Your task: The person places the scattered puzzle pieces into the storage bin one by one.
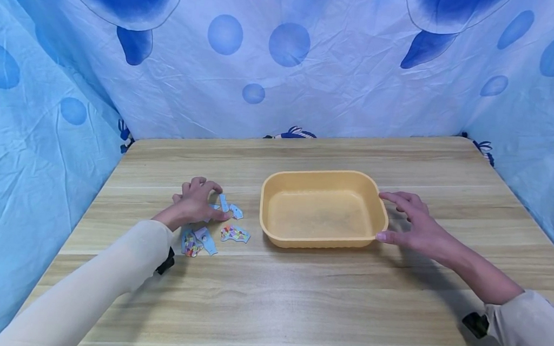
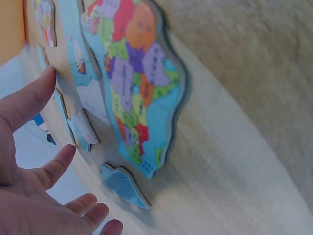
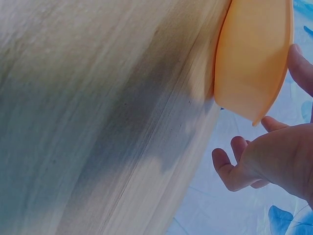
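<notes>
Several flat map puzzle pieces, pale blue with coloured patches, lie on the table at the left. Over them is my left hand (image 1: 193,200), thumb and fingers spread, partly hiding some in the head view. A large multicoloured map piece (image 2: 134,73) fills the middle of the left wrist view, with a small blue piece (image 2: 124,185) below it. Another colourful piece (image 1: 235,234) lies nearer the tub. My right hand (image 1: 414,223) is at the right end of a yellow-orange plastic tub (image 1: 320,242); its thumb and index fingertip are at the rim, set wide apart.
The tub stands upright near the middle of the wood-grain table (image 1: 286,309), with only its bare bottom showing inside. Blue cloth (image 1: 347,91) with whales and bubbles hangs behind the table and along both sides.
</notes>
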### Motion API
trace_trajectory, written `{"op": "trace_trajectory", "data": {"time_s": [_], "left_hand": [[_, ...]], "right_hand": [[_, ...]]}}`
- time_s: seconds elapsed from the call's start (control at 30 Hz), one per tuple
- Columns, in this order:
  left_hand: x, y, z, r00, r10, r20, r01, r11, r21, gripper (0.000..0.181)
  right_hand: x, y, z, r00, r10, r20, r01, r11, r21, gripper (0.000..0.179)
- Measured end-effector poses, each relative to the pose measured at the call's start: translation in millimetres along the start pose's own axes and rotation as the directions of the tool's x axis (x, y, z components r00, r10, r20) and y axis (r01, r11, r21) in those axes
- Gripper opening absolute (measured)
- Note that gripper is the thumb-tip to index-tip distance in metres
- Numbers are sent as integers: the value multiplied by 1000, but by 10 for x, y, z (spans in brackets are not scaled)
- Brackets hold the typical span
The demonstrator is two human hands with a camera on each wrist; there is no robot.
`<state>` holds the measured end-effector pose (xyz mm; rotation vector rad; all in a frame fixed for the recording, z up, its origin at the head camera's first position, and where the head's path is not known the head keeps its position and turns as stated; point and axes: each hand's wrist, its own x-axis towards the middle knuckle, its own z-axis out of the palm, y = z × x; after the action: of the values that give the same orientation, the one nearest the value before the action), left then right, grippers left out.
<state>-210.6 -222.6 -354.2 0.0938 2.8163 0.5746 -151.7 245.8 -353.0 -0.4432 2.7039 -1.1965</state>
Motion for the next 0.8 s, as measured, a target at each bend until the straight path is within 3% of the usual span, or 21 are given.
{"op": "trace_trajectory", "data": {"time_s": [0.8], "left_hand": [[23, 26, 53, 998, -30, -55, 29, 999, -29, 49]], "right_hand": [[3, 9, -1, 1000, -10, -4, 10, 1000, -4, 84]]}}
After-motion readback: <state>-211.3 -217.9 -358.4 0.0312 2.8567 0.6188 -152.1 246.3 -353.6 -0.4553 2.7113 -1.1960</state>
